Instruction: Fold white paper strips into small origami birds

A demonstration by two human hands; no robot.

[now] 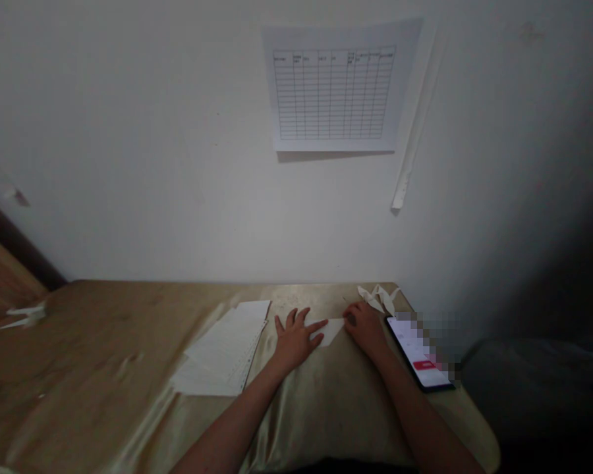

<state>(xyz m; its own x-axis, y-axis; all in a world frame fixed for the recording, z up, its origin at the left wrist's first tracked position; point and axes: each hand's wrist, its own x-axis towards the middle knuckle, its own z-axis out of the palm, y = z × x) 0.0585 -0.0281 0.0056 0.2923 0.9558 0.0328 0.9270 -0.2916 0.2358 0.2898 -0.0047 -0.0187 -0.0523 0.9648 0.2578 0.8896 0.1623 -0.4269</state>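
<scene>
one small white paper (332, 331) — on the table (346, 408), between your hands. your left hand (295, 339): fingers spread apart, thumb and forefinger on it. your right hand (366, 327): curled at its right end — pinched or loose, cannot tell.

cloth-covered table (346, 408) | overlapping sheets (222, 349) | small paper (332, 330) | phone (411, 350) | white strips (386, 300)

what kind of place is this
Probably an ordinary indoor room used as a makeshift desk space, perhaps at home: a table covered with shiny cloth stands against a white wall, with a printed grid chart on the wall and loose-leaf sheets on the cloth.
</scene>
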